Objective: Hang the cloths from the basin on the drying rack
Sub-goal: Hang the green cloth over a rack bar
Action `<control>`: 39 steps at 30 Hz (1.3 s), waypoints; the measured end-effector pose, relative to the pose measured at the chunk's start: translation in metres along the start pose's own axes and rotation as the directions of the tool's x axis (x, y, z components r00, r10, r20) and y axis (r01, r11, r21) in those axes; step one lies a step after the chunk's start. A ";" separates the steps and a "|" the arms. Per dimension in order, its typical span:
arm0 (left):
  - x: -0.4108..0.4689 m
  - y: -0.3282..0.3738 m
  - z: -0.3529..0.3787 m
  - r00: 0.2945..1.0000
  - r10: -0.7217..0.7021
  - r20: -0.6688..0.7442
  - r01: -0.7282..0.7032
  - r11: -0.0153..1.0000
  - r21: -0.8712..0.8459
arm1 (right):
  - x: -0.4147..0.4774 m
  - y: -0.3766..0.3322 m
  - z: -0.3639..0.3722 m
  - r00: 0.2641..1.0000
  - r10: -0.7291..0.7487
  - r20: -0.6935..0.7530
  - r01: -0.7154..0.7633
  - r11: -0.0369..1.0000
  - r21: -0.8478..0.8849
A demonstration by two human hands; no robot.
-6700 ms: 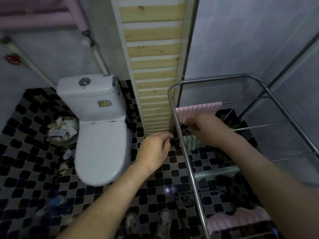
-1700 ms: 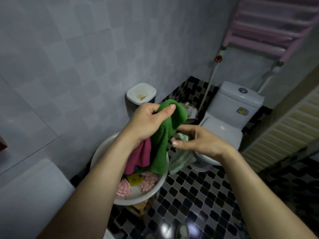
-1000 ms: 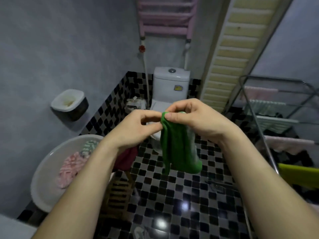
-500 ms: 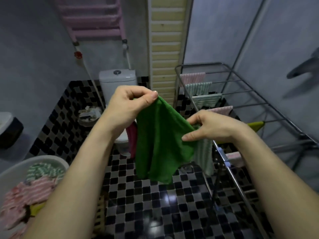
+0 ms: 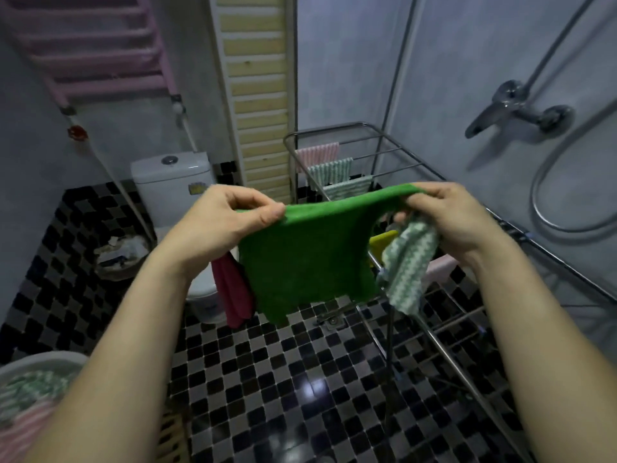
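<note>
A green cloth (image 5: 307, 259) hangs spread between my hands in front of the metal drying rack (image 5: 377, 128). My left hand (image 5: 230, 222) pinches its left top corner, and a dark red cloth (image 5: 233, 292) dangles under that hand. My right hand (image 5: 450, 218) pinches the right top corner and also holds a green-and-white striped cloth (image 5: 407, 265). On the rack's far bars hang a pink striped cloth (image 5: 317, 153) and two green striped ones, with a yellow cloth (image 5: 384, 240) nearer. The white basin (image 5: 40, 359) sits at the lower left with striped cloths in it.
A white toilet (image 5: 173, 182) stands behind my left hand, beside a full waste bin (image 5: 120, 252). A pink towel radiator (image 5: 100, 51) hangs on the left wall. A shower mixer tap (image 5: 514, 108) and hose are on the right wall. The floor is black-and-grey tiles.
I turned from the basin to the rack. My hands moved apart and stretched the green cloth out flat; my right hand rose to the level of the left.
</note>
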State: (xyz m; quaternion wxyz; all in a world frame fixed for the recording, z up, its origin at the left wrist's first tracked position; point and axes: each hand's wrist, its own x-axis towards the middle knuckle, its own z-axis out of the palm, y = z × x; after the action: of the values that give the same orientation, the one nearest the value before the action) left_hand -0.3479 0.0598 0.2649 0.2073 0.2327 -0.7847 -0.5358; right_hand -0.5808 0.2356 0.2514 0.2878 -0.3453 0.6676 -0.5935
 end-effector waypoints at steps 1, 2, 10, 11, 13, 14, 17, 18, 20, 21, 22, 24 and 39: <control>0.000 0.000 0.002 0.997 -0.028 0.072 0.023 0.997 0.072 | 0.001 0.000 -0.001 0.998 -0.039 -0.057 0.042 0.998 0.052; 0.001 0.001 0.004 0.987 -0.061 0.149 0.040 0.989 0.140 | 0.001 -0.002 -0.003 0.991 -0.074 -0.111 0.084 0.993 0.082; 0.013 0.020 0.060 0.910 0.096 0.404 -0.110 0.994 0.014 | -0.026 -0.025 -0.058 0.871 -0.228 -0.436 0.326 0.931 0.165; 0.014 0.027 0.072 0.901 0.110 0.420 -0.114 0.993 -0.015 | -0.031 -0.026 -0.070 0.852 -0.223 -0.474 0.329 0.932 0.153; 0.016 0.041 0.096 0.880 0.133 0.456 -0.109 0.991 -0.078 | -0.038 -0.026 -0.091 0.816 -0.209 -0.540 0.333 0.932 0.143; 0.017 0.047 0.108 0.870 0.134 0.475 -0.100 0.990 -0.096 | -0.043 -0.024 -0.102 0.800 -0.199 -0.567 0.331 0.933 0.139; 0.022 0.058 0.143 0.855 0.147 0.497 -0.118 0.989 -0.088 | -0.060 -0.018 -0.134 0.781 -0.168 -0.602 0.296 0.948 0.119; 0.025 0.059 0.156 0.852 0.153 0.500 -0.115 0.988 -0.106 | -0.065 -0.015 -0.146 0.780 -0.165 -0.603 0.282 0.954 0.105; 0.032 0.056 0.176 0.863 0.148 0.484 -0.094 0.987 -0.134 | -0.074 -0.008 -0.166 0.780 -0.151 -0.607 0.237 0.969 0.064; 0.035 0.053 0.184 0.861 0.144 0.488 -0.086 0.986 -0.140 | -0.077 -0.003 -0.174 0.780 -0.140 -0.610 0.209 0.977 0.043; 0.038 0.050 0.198 0.851 0.146 0.505 -0.090 0.987 -0.135 | -0.081 0.004 -0.187 0.777 -0.126 -0.617 0.181 0.983 0.027; 0.043 0.045 0.224 0.827 0.127 0.548 -0.076 0.991 -0.114 | -0.088 0.018 -0.209 0.775 -0.098 -0.624 0.122 0.993 -0.004; 0.072 -0.035 0.297 0.970 -0.114 0.216 0.049 0.958 0.283 | -0.043 0.139 -0.267 0.814 0.001 -0.581 -0.239 0.912 -0.333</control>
State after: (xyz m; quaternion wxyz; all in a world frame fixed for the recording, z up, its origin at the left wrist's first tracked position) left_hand -0.5712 0.2274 0.1367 0.0582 0.2278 -0.8599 -0.4531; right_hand -0.7837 0.4362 0.1471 0.0383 -0.1588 0.8482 -0.5039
